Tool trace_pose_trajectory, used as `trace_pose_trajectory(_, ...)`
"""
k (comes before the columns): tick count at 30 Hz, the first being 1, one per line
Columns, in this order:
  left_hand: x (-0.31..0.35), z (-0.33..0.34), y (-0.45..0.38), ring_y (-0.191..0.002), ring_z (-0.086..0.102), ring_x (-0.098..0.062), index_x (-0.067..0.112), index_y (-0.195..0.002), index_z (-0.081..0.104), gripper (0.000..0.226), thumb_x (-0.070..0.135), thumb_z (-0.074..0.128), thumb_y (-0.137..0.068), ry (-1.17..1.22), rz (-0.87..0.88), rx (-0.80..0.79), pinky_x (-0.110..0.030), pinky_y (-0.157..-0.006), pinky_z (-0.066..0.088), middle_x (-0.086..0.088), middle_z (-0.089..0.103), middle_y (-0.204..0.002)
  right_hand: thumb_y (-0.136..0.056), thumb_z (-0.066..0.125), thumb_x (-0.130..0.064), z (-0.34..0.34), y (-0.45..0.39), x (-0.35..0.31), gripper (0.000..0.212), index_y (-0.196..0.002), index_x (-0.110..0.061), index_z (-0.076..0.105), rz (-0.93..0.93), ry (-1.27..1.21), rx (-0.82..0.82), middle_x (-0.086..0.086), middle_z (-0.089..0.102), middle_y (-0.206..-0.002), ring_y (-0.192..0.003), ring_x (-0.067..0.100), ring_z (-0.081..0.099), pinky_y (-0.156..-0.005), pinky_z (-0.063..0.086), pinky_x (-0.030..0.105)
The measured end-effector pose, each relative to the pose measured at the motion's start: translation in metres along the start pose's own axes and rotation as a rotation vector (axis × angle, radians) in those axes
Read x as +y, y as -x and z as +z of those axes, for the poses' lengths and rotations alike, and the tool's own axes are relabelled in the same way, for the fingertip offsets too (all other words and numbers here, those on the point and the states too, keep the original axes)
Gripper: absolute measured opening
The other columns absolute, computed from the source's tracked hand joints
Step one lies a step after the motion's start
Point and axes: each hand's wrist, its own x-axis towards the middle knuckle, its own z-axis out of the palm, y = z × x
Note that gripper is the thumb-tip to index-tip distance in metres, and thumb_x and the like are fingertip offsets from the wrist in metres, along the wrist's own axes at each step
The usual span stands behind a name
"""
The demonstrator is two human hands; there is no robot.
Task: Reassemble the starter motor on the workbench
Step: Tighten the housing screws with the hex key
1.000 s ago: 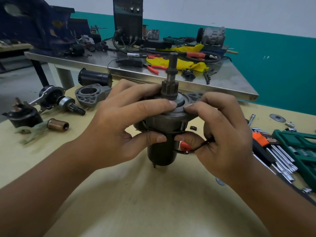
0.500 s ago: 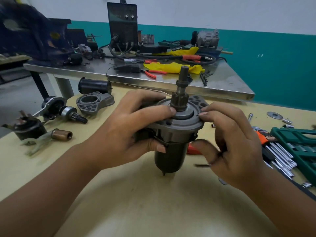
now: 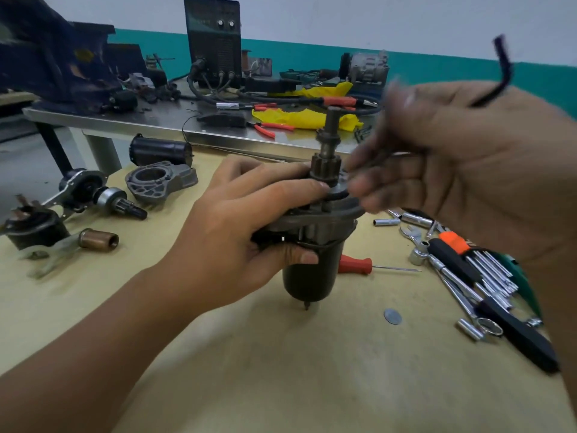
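Starter motor (image 3: 315,245): I see it standing upright near the centre of the tan workbench (image 3: 281,370), dark cylindrical body down, grey flange above, pinion shaft (image 3: 331,145) pointing to 12 o'clock. A small pin at its base meets the bench top.
Left hand (image 3: 237,232): I read it as gripping the motor from the 9 o'clock side, fingers curled over the flange top beside the pinion gear, thumb wrapped under the flange against the body.
Right hand (image 3: 462,170): raised at 2 o'clock of the motor, closer to the camera, motion-blurred. Its fingertips reach toward the pinion; I cannot tell whether they touch. Fingers look loosely curled around a thin black cable (image 3: 499,76) that rises past the hand to 1 o'clock; the exact pinch is too blurred to confirm.
Red-handled pick (image 3: 359,265): lying flat just behind the motor body at 3 o'clock, tip pointing to 3 o'clock.
Hand tools (image 3: 468,276): sockets, wrenches and hex keys spread at 3 to 4 o'clock.
Coin-like disc (image 3: 392,316): flat on the bench at 4 o'clock of the motor.
Grey end housing (image 3: 160,182): at 10 o'clock, well apart from the motor.
Loose starter parts (image 3: 62,214): grouped at 9 o'clock along the bench's edge.
Steel table (image 3: 156,120): behind the bench at 12 o'clock, cluttered with cables, yellow cloth and red pliers.
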Motion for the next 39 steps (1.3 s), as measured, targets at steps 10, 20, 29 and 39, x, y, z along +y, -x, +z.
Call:
trace_pose_trajectory(10, 0.012, 0.006, -0.010, -0.122, 0.061, -0.033, 0.023, -0.134, 0.065, 0.067, 0.046, 0.086, -0.075, -0.033, -0.027, -0.029, -0.048, -0.102, 0.042, 0.003, 0.063, -0.143, -0.077, 0.072, -0.012, -0.002, 0.007, 0.004, 0.019, -0.091, -0.008, 0.059, -0.107, 0.321, 0.083, 0.018, 0.073, -0.071, -0.057, 0.032, 0.073, -0.051, 0.059, 0.038)
trace_pose_trajectory(20, 0.010, 0.007, -0.013, -0.120, 0.061, -0.024, 0.028, -0.134, 0.060, 0.068, 0.046, 0.086, -0.074, -0.007, -0.036, -0.001, -0.037, -0.100, 0.039, 0.010, 0.064, -0.136, -0.078, 0.083, -0.012, 0.010, 0.003, 0.010, 0.017, -0.080, -0.017, 0.067, -0.138, 0.539, 0.160, -0.004, 0.071, -0.059, -0.043, 0.014, 0.065, -0.038, 0.049, 0.023)
trace_pose_trajectory(29, 0.008, 0.014, -0.015, -0.113, 0.063, -0.023, 0.022, -0.128, 0.067, 0.070, 0.054, 0.088, -0.070, -0.018, -0.072, 0.047, -0.037, -0.095, 0.040, 0.010, 0.067, -0.130, -0.070, 0.086, -0.026, 0.017, -0.002, 0.018, 0.016, -0.078, -0.021, 0.073, -0.065, 0.504, 0.225, -0.007, 0.071, -0.063, -0.046, 0.001, 0.059, -0.045, 0.044, 0.011)
trace_pose_trajectory(39, 0.004, 0.014, -0.015, -0.111, 0.061, -0.029, 0.023, -0.134, 0.065, 0.072, 0.058, 0.084, -0.074, -0.010, -0.088, 0.042, -0.039, -0.095, 0.041, 0.008, 0.066, -0.135, -0.094, 0.067, -0.008, 0.013, -0.010, 0.021, 0.012, -0.103, -0.016, 0.070, -0.051, 0.392, 0.168, 0.004, 0.070, -0.080, -0.041, 0.002, 0.056, -0.040, 0.042, 0.013)
